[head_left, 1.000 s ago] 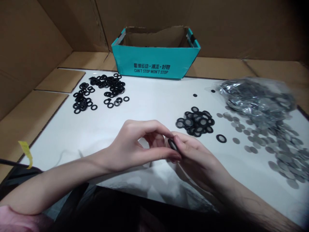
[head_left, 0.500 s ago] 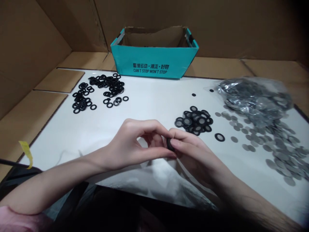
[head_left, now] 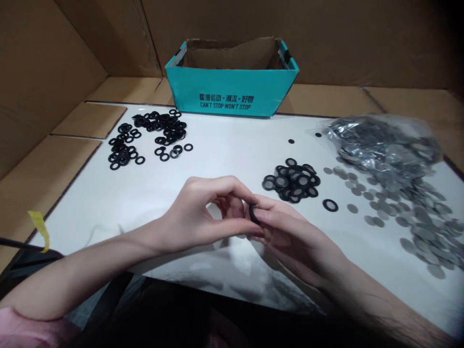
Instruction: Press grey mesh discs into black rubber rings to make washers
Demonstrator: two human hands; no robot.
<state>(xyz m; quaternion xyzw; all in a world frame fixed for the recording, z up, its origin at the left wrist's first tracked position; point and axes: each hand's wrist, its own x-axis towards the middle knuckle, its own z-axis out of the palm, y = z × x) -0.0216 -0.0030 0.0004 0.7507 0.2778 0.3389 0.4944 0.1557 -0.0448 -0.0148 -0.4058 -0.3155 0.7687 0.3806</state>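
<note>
Head view: left hand point(head_left: 199, 212) and right hand point(head_left: 293, 229) pinch a black ring point(head_left: 252, 213), its centre hidden.

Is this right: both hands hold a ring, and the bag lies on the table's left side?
Left is wrong: the head view shows the bag on the right side of the table. The left hand and right hand hold a ring.

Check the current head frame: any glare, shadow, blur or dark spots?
Head view: glints on the clear plastic bag; soft shadows on the white table below the left hand; top-right corner and bottom foreground nearly black.
Also head view: the black ring at the fingers looks soft, partly covered by the right hand.
</note>
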